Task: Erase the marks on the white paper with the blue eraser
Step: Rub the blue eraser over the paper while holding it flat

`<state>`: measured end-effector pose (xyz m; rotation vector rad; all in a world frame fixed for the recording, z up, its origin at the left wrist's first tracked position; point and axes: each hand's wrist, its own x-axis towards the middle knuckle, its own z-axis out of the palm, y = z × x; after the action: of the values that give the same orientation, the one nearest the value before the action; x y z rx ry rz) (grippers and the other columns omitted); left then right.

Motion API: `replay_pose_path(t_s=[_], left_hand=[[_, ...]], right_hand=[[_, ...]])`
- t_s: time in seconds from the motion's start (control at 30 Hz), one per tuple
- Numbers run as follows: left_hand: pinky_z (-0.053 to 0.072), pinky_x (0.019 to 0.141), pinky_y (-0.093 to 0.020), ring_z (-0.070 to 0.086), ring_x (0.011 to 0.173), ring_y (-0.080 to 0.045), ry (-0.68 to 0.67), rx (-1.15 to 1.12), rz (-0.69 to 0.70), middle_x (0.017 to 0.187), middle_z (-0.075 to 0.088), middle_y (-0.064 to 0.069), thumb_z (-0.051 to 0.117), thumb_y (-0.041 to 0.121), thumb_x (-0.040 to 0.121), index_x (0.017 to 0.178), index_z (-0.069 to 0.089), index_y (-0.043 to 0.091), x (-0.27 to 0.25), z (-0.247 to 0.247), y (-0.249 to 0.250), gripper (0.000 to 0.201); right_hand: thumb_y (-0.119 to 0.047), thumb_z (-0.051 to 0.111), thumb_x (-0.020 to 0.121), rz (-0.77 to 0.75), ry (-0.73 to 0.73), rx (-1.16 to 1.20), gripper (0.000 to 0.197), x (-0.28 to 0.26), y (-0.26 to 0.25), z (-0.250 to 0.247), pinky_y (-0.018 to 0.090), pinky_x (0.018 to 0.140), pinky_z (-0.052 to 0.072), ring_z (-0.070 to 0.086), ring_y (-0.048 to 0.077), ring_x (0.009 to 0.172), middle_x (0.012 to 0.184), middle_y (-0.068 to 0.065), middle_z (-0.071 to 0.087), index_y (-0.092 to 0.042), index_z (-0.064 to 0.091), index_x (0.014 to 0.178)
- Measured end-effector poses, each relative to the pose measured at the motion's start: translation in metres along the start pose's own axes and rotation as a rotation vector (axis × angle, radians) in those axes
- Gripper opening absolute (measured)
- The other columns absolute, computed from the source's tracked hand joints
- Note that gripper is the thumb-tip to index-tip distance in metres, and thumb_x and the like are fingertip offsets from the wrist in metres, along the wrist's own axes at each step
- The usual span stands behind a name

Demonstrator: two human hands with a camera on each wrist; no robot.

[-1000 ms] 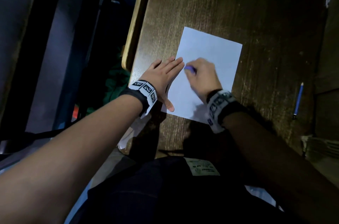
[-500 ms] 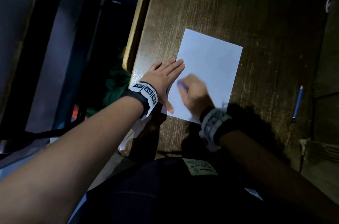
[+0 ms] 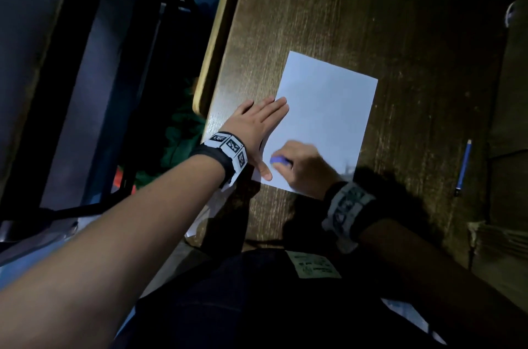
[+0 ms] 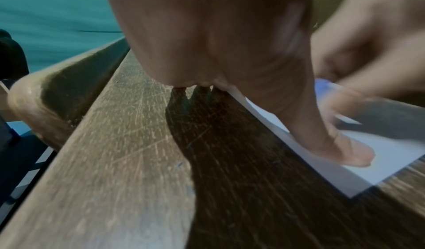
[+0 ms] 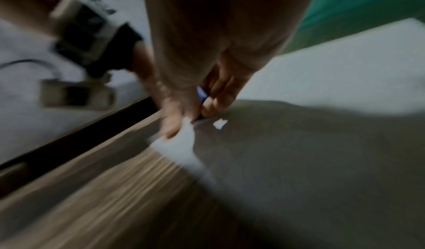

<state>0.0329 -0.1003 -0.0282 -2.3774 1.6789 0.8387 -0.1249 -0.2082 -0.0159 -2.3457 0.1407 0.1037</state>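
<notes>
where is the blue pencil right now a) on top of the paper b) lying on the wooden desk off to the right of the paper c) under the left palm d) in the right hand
b: the blue pencil lies alone on the wooden desk, clear of the white paper, while the right hand grips the blue eraser.

My head view looks steeply down from above at the desk (image 3: 343,5), both forearms reaching in from the near edge. My left wrist view sits low and close under the left hand (image 4: 230,43), facing along the desk's left edge. My right wrist view, close and blurred, faces left past the right hand (image 5: 207,43). All three share the paper's (image 3: 323,120) near left corner.
</notes>
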Motion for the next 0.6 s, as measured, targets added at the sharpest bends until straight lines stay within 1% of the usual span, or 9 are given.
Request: replay_pose_path(t_s=[0.07,0.13,0.2,0.23,0.3,0.33,0.4,0.53,0.6], left_hand=[[-0.005,0.124,-0.043,-0.014,0.155,-0.014,-0.013,-0.016,0.006,0.17,-0.014,0.006,0.078,0.088,0.04,0.163,-0.007,0.021,-0.001,0.0,0.001,0.164],[-0.006,0.124,-0.042,-0.014,0.155,-0.013,-0.021,-0.02,0.003,0.17,-0.014,0.006,0.079,0.087,0.041,0.163,-0.008,0.02,-0.001,0.0,0.001,0.164],[-0.006,0.124,-0.042,-0.015,0.155,-0.013,-0.02,-0.019,0.0,0.17,-0.015,0.006,0.079,0.086,0.041,0.163,-0.008,0.02,-0.001,0.0,0.002,0.164],[-0.006,0.124,-0.042,-0.015,0.155,-0.013,-0.014,-0.017,-0.001,0.17,-0.015,0.006,0.079,0.087,0.04,0.163,-0.008,0.021,0.0,0.0,0.001,0.164],[-0.005,0.125,-0.043,-0.016,0.155,-0.013,-0.007,-0.002,-0.007,0.17,-0.015,0.006,0.078,0.088,0.04,0.163,-0.009,0.021,0.0,0.001,0.0,0.164],[-0.004,0.125,-0.043,-0.016,0.155,-0.014,-0.007,0.0,-0.007,0.17,-0.015,0.006,0.077,0.088,0.04,0.163,-0.009,0.021,0.001,0.001,0.0,0.164],[-0.005,0.124,-0.043,-0.016,0.155,-0.013,-0.011,-0.006,-0.002,0.17,-0.015,0.006,0.077,0.088,0.04,0.163,-0.009,0.021,0.0,0.0,0.0,0.165],[-0.006,0.124,-0.042,-0.015,0.155,-0.013,-0.022,-0.021,0.001,0.17,-0.015,0.007,0.078,0.088,0.039,0.163,-0.008,0.021,-0.001,0.0,0.001,0.165],[-0.007,0.124,-0.042,-0.015,0.155,-0.013,-0.015,-0.025,0.003,0.17,-0.014,0.006,0.078,0.088,0.039,0.163,-0.007,0.021,-0.001,0.0,0.001,0.165]], right_hand=[[-0.01,0.062,0.089,0.137,0.108,-0.062,0.012,0.028,0.014,-0.02,0.037,0.073,0.047,0.057,0.026,0.073,0.077,0.01,0.059,-0.008,0.067,0.078],[-0.018,0.059,0.093,0.265,0.273,-0.104,0.013,0.043,0.028,-0.029,0.032,0.081,0.046,0.057,0.02,0.083,0.087,0.007,0.061,-0.011,0.07,0.091],[-0.013,0.06,0.092,0.248,0.321,-0.096,0.012,0.037,0.025,-0.016,0.034,0.077,0.046,0.056,0.023,0.079,0.083,0.01,0.06,-0.007,0.069,0.088],[-0.007,0.061,0.09,0.188,0.291,-0.075,0.011,0.025,0.019,-0.004,0.038,0.072,0.046,0.056,0.027,0.074,0.078,0.012,0.058,-0.004,0.068,0.082],[-0.002,0.064,0.084,0.06,0.111,-0.032,0.008,-0.006,-0.001,0.013,0.038,0.063,0.046,0.056,0.031,0.066,0.072,0.012,0.057,-0.003,0.068,0.077],[-0.002,0.065,0.082,0.042,0.017,-0.027,0.007,-0.013,-0.004,0.012,0.037,0.062,0.046,0.057,0.03,0.065,0.072,0.011,0.057,-0.004,0.069,0.076],[-0.003,0.065,0.084,0.019,-0.007,-0.04,0.009,0.001,0.004,-0.001,0.034,0.065,0.046,0.057,0.03,0.067,0.072,0.012,0.058,-0.004,0.068,0.076],[-0.014,0.059,0.094,0.305,0.346,-0.114,0.014,0.042,0.033,-0.027,0.025,0.079,0.043,0.058,0.023,0.083,0.089,0.01,0.062,-0.008,0.071,0.094],[-0.007,0.061,0.091,0.277,0.387,-0.104,0.01,0.032,0.027,-0.013,0.035,0.076,0.048,0.059,0.028,0.079,0.084,0.014,0.061,-0.003,0.07,0.09]])
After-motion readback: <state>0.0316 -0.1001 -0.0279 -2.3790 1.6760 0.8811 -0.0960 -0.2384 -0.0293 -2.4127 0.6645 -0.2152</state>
